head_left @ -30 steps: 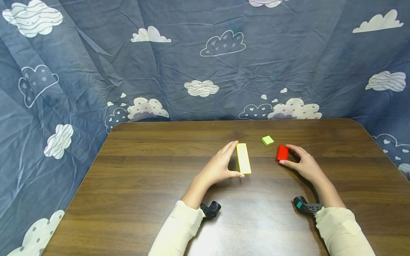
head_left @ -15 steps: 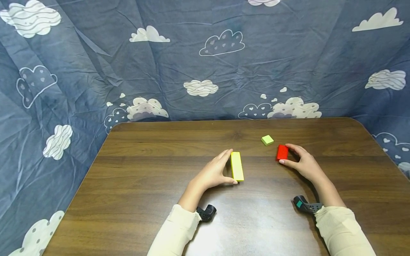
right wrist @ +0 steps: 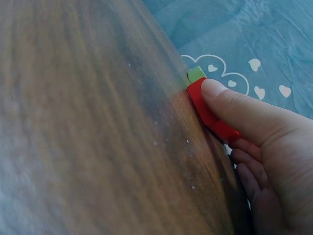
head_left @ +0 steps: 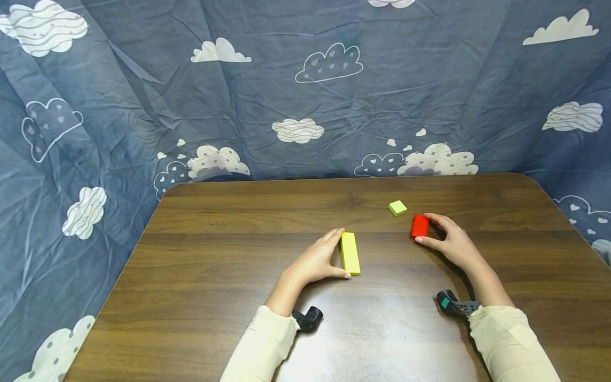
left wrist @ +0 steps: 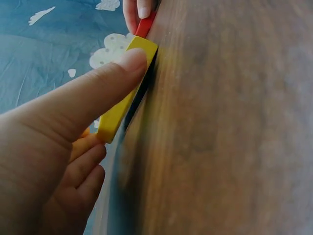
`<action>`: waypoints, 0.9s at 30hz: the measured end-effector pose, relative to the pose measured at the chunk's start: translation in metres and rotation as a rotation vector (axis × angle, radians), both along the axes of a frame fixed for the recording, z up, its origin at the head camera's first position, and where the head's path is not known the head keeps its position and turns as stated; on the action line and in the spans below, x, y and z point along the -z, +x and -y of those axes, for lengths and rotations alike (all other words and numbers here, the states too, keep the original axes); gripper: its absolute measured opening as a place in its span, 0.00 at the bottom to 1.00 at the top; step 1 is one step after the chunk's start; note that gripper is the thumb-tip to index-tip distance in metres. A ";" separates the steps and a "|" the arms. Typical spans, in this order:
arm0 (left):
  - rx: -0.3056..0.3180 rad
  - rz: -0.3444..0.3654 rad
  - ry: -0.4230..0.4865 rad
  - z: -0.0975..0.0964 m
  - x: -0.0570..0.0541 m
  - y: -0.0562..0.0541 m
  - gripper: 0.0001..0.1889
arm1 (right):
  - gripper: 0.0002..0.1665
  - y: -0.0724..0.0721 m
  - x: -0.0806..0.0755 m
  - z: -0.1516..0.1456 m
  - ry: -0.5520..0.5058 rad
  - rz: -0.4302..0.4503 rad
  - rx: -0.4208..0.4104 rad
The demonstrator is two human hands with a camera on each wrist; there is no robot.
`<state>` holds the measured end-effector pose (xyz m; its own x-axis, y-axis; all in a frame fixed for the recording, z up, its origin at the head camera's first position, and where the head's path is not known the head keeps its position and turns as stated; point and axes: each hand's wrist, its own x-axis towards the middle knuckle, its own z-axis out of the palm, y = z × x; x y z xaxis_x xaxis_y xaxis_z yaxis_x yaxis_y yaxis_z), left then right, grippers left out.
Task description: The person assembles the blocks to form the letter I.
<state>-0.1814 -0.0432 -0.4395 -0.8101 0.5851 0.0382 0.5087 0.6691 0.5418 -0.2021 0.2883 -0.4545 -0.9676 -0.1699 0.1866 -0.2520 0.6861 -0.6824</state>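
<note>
1. Here is the left hand [head_left: 312, 262], left of the middle, pinching the yellow block [head_left: 350, 253]: thumb at the near end, fingertips at the far end.
2. That yellow piece is a long, straight-edged bar, smooth-faced and evenly coloured; a dark strip runs beneath it, and whether it touches the wood I cannot tell.
3. Over on the right, the right hand [head_left: 451, 241] pinches the red block [head_left: 420, 226], a shorter rectangular piece, thumb on the near side and fingers on the far side.
4. Just beyond the red, slightly left, sits the lime-green block [head_left: 398, 207], small, flat and squarish, apart from both hands.
5. All this on a brown table [head_left: 205, 276], its wood grain running side to side, far corners rounded, a glossy glare near the middle.
6. Behind hangs wrinkled blue-grey cloth [head_left: 267, 79], printed with pale clouds.
7. Cream sleeves [head_left: 264, 342], softly creased, reach in from the near edge.
</note>
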 end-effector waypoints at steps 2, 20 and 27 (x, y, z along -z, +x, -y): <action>0.004 0.001 0.002 0.001 0.001 -0.001 0.52 | 0.39 0.000 0.000 0.000 0.000 0.003 0.000; 0.033 0.016 0.032 0.005 0.006 0.001 0.40 | 0.39 -0.001 -0.001 -0.002 0.007 0.049 -0.015; 0.031 -0.003 0.044 0.005 0.007 0.001 0.33 | 0.37 0.000 -0.003 0.001 -0.041 0.028 0.014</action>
